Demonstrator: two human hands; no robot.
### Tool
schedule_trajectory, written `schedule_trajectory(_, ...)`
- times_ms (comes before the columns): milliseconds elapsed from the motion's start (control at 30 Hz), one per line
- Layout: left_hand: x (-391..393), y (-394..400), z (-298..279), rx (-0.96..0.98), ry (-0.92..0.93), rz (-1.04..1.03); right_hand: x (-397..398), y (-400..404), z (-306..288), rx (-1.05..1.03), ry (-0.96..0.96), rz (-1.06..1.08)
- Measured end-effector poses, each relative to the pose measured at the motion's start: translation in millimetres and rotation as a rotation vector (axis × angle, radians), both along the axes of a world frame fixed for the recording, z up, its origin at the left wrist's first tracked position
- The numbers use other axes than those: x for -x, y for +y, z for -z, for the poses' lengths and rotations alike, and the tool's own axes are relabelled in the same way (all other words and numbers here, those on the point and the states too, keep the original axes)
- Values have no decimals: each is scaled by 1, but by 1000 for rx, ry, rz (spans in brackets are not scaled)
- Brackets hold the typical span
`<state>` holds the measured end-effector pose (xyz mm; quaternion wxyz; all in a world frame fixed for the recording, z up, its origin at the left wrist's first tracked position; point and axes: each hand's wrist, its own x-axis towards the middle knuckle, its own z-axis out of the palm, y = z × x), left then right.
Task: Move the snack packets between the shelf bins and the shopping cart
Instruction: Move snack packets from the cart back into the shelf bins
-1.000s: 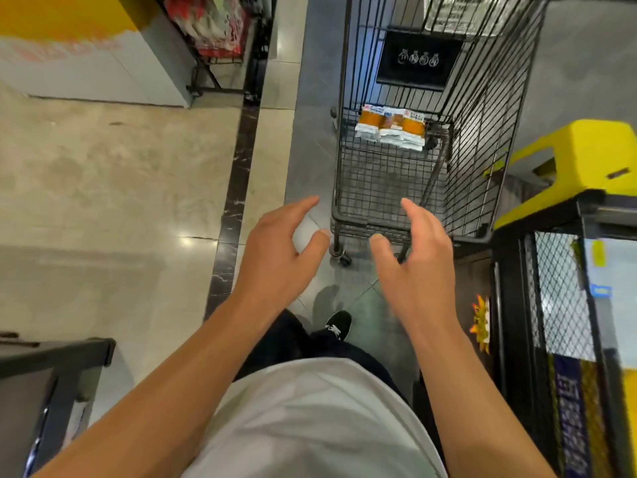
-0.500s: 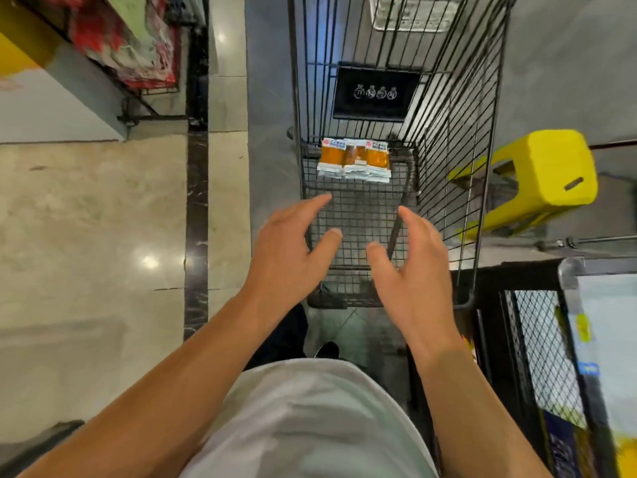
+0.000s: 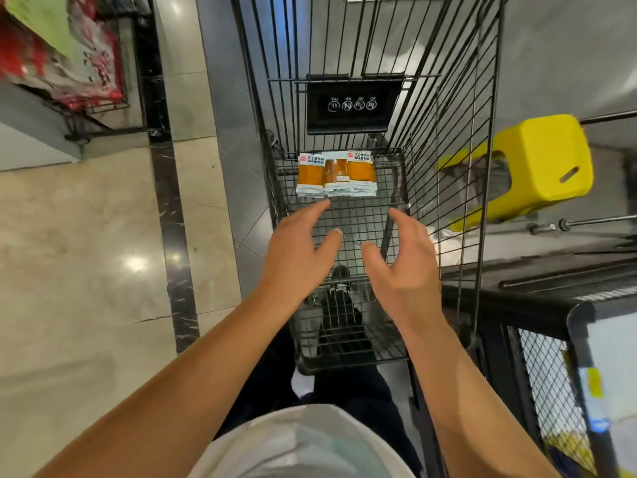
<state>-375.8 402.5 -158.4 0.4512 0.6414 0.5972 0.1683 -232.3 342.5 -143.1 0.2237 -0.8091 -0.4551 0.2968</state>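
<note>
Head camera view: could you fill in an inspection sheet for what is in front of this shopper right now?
Surface: wire floor of the shopping cart, over glossy floor tiles.
Job's things: snack packets, orange and white, lying side by side at the cart's far end.
Clutter: yellow plastic stool outside the cart's right wall.
Hands: left hand and right hand both empty, fingers spread, above the cart floor short of the packets.
Cables: nothing seen.
Surroundings: black mesh shelf bin at right; rack of red packaged goods at upper left.
</note>
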Motion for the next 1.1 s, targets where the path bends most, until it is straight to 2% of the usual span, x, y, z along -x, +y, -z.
schedule_trajectory(133, -33, 33, 47, 47, 62, -9, -38, 36, 49, 115, -11, -23)
schedule_trajectory(333, -74, 85, 124, 159, 166, -133, -99, 99, 139, 318, -69, -157)
schedule_trajectory(467, -84, 123, 185, 246, 237, -267, -127, 138, 203, 411, -48, -171)
schedule_trajectory(633, -89, 163, 259, 259, 296, -393, -148, 182, 276, 524, -15, -118)
schedule_trajectory(900, -94, 200, 338, 218, 374, -416, -159, 226, 356, 517, -43, -50)
schedule_trajectory(1000, -94, 200, 351, 227, 390, -426, -154, 236, 372, 522, 0, 14)
schedule_trajectory(1100, -95, 196, 357, 177, 399, -449, -146, 239, 376, 531, -72, 32)
